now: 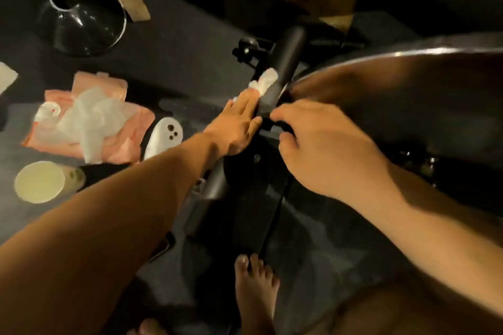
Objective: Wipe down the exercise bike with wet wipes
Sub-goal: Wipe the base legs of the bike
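The left hand's (239, 125) grip is spread, straight fingers pressing a white wet wipe (266, 81) flat against the black bar (288, 49) of the exercise bike (245, 193). Just beside it, the right hand's (321, 149) grip curls, finger and thumb pinching a dark part of the bike at the bar's lower end; which part, I cannot tell. On the floor (177, 57) to the left lie a pink wipe packet (119, 144) with loose wipes, a white controller (163, 136) and a pale cup (39, 181).
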Tool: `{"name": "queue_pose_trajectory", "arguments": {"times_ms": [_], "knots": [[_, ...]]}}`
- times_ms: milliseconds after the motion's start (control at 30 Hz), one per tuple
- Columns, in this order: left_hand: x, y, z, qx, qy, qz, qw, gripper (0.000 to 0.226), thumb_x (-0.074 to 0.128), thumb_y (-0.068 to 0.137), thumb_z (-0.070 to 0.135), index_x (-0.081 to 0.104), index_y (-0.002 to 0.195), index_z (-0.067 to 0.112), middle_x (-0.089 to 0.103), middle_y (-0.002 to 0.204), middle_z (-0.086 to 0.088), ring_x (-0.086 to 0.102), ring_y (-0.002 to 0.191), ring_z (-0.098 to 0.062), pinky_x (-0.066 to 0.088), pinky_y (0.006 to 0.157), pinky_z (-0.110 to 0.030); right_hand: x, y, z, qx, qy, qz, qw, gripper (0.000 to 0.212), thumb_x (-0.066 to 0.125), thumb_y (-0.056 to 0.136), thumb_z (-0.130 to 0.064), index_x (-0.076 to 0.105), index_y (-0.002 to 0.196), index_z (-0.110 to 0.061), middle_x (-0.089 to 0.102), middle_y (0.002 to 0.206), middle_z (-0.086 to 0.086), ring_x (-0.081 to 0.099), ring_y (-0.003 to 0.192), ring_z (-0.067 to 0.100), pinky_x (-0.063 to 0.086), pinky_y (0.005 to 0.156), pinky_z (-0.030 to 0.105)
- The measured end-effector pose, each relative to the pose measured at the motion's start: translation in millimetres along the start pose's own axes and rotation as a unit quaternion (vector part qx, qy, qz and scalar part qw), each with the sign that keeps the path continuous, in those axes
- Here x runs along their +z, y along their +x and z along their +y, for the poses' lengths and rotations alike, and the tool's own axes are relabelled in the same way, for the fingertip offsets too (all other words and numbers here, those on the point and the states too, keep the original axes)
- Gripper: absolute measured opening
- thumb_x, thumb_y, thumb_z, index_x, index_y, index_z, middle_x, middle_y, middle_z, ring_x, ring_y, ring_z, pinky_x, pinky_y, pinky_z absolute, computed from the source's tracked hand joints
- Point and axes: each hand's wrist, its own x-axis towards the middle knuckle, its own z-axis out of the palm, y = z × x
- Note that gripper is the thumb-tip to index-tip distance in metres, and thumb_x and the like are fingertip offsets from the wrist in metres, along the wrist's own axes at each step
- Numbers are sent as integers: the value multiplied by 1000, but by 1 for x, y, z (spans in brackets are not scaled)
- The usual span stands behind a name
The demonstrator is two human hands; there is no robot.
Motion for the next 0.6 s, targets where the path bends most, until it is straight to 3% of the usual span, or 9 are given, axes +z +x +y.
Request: {"name": "queue_pose_trajectory", "arguments": {"times_ms": [67,133,233,300,333,367,467,600], "knots": [[2,-36,1,-7,-18,19,1000,67,36,102,31,6,155,2,6,162,-18,7,150,-31,5,120,-38,41,8,9,87,-8,-132,987,28,44,96,-29,57,120,-22,56,123,4,54,114,26,47,89,35],[21,-75,5,-48,-59,32,997,66,38,101,28,8,155,3,8,163,-15,7,150,-29,2,121,-33,99,17,11,258,101,-194,941,39,39,98,-42,59,120,-17,57,127,11,56,113,32,49,90,38],[44,-114,20,-67,-64,78,993,62,40,99,23,20,152,-1,23,158,-22,17,148,-37,14,122,-49,159,29,-17,476,373,-102,790,63,30,98,-58,50,135,-11,50,138,18,51,122,33,41,102,40],[56,-139,21,-66,-6,87,994,63,38,96,28,27,151,0,32,154,-23,24,145,-42,23,116,-57,175,43,-43,541,529,7,654,62,43,93,-61,45,137,-17,53,132,12,53,113,28,39,89,35],[61,-151,20,-57,39,72,995,64,38,97,31,26,152,1,27,156,-23,18,147,-42,19,118,-56,179,48,-51,554,566,58,608,64,49,91,-61,42,138,-18,53,130,11,54,112,27,37,84,33],[66,-161,18,-47,74,70,994,64,39,98,31,22,153,3,20,159,-21,10,149,-39,16,120,-55,184,51,-57,552,564,92,608,65,52,90,-60,39,138,-18,52,130,10,54,113,26,36,82,31],[67,-168,11,-36,120,65,990,62,34,100,35,19,153,7,22,159,-18,12,149,-34,22,118,-55,191,50,-57,535,502,117,670,69,49,92,-59,32,144,-17,48,137,12,52,121,28,38,81,28],[72,-163,8,-36,118,99,987,62,37,97,40,32,149,7,34,155,-14,24,147,-31,20,118,-54,198,48,-51,533,466,76,702,82,44,91,-64,18,152,-15,34,150,16,40,134,34,39,101,41]]}}
